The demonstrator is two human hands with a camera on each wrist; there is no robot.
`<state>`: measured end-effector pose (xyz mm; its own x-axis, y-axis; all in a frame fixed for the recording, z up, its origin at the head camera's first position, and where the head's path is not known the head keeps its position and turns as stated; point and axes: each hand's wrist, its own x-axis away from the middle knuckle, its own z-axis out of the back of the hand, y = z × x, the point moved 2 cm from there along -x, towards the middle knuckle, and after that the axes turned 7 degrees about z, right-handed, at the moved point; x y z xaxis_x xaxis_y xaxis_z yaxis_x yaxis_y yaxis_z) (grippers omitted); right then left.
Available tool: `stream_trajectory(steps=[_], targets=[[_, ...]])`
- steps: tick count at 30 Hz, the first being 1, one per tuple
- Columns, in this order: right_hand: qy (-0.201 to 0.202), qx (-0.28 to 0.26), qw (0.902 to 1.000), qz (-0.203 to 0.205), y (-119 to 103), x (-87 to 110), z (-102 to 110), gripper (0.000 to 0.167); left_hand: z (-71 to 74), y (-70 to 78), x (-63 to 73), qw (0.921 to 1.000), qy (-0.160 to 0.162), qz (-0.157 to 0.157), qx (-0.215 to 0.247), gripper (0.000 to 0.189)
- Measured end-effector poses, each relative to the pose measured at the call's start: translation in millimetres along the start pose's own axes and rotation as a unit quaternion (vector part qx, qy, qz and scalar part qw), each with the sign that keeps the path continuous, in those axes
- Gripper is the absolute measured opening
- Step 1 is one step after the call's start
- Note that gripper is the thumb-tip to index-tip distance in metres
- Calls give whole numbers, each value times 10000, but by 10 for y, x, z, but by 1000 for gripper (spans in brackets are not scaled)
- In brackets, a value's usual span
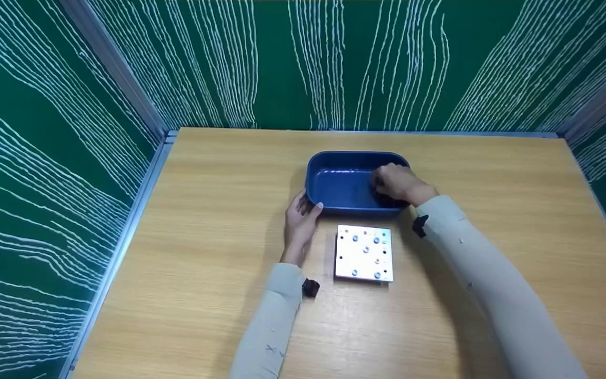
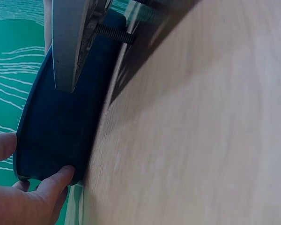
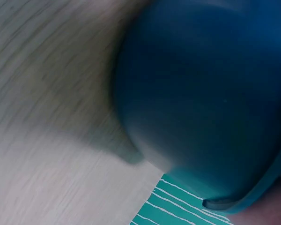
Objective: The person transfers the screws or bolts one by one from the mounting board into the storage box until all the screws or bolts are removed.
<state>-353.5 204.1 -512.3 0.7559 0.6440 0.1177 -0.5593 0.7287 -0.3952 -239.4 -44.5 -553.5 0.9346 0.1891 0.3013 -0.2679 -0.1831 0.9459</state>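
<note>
A deep blue rectangular tray (image 1: 334, 187) with rounded corners stands on the table. My left hand (image 1: 300, 223) grips its near left corner, and in the left wrist view the fingers (image 2: 61, 178) lie against the end of the tray. My right hand (image 1: 399, 182) reaches over the right side into the tray with bent fingers; I cannot tell what is in them. The tray's outer wall (image 3: 201, 93) fills much of the right wrist view. In front of the tray is a square metal plate (image 1: 364, 258) with holes and several bolts; bolt threads (image 2: 114, 33) stick out of it.
The wooden table (image 1: 219, 221) runs to a metal frame (image 1: 119, 252) at the left. Green panels (image 1: 271, 63) with wavy white lines stand behind and at both sides. A black wrist device (image 1: 311, 288) sits at the left cuff, another (image 1: 420, 226) at the right.
</note>
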Motion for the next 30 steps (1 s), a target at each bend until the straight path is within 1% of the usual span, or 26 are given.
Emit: stream_trajectory(steps=[3,8,10,12,19,24,30], targets=[[-39,66,10000,25,12,-8,-15,16,-2,-8,1,10000,29,1,-37,63],[-10,249,9995,205,27,-26,-45,14,-7,-17,4,9998,-15,-112,146,63],[12,277,9994,228,30,-34,-52,14,-10,-18,5,9996,-50,-146,253,63],[11,253,9995,184,29,-37,-54,14,-10,-20,7,9996,-43,-160,247,63],[-54,286,9995,127,20,-41,-58,13,-4,-20,-1,9998,-1,31,217,65],[-30,283,9996,86,13,-42,-45,13,-7,-2,14,9995,-59,28,316,64],[0,339,9994,71,16,-44,-40,13,-7,4,13,9996,-30,78,253,64]])
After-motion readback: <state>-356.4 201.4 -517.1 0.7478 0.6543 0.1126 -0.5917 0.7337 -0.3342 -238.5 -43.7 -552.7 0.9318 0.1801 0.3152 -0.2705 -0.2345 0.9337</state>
